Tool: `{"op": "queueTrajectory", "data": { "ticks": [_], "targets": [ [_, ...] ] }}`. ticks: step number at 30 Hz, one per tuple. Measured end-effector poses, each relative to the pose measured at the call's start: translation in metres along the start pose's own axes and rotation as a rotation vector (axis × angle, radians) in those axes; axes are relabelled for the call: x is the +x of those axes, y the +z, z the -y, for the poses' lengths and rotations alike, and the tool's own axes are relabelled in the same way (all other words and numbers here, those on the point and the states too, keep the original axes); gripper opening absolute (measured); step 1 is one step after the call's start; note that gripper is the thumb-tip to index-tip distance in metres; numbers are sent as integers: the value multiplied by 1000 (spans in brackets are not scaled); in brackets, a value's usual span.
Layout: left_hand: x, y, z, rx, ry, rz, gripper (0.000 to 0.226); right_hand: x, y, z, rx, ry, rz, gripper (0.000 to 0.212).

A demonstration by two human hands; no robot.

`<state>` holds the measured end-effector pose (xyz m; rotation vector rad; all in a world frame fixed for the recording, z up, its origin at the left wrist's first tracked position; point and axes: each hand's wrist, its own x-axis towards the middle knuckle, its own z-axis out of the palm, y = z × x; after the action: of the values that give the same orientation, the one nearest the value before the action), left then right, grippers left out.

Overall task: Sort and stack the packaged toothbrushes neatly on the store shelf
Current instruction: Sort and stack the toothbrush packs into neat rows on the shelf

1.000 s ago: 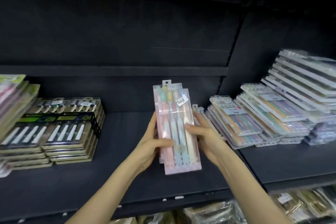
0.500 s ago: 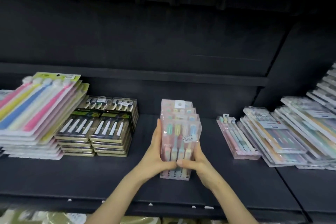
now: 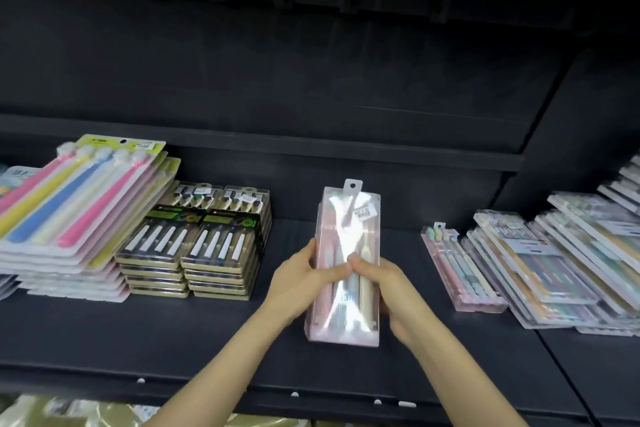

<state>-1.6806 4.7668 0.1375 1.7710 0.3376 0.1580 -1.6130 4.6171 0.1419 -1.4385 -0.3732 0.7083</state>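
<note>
At the shelf [image 3: 173, 340], fingers [image 3: 329, 272] around toothbrush pack [image 3: 346, 218]

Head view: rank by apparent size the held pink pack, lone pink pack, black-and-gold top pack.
Largest: held pink pack, nearest the camera.
Then black-and-gold top pack and lone pink pack, too alike to rank.

Pale pink pack [image 3: 344, 288], black-and-gold packs [image 3: 194, 246], dark grey shelf [image 3: 173, 333].

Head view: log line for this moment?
left hand: grips pink packs | right hand: grips pink packs | place: over shelf
</note>
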Motion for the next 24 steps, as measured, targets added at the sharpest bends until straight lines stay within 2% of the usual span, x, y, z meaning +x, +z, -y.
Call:
{"op": "queueTrajectory", "data": {
  "ticks": [2,4,7,11,14,17,19,22,24],
  "targets": [
    [11,-4,-5,-70,-150,60,45,14,0,8,-47,174,-40,32],
    [22,-8,-7,-81,-275,87,34,30,0,10,-65,288,-81,33],
    [34,-12,-6,-69,-396,101,39,46,3,13,-99,382,-107,36],
    [43,-16,-8,-77,-454,114,40,54,4,17,-178,426,-108,34],
    [42,-18,-13,-51,-475,149,46,47,-1,17,-224,428,-106,39],
    [32,-24,-20,87,-390,109,56,36,-2,11,-214,378,-82,30],
    [19,-35,-26,261,-228,-42,63,32,-2,6,-193,345,-74,20],
    [-5,-65,-27,476,70,-314,42,31,-1,5,-170,327,-89,18],
    [-16,-89,-22,606,187,-427,29,35,2,6,-150,328,-89,16]
  ]
}}
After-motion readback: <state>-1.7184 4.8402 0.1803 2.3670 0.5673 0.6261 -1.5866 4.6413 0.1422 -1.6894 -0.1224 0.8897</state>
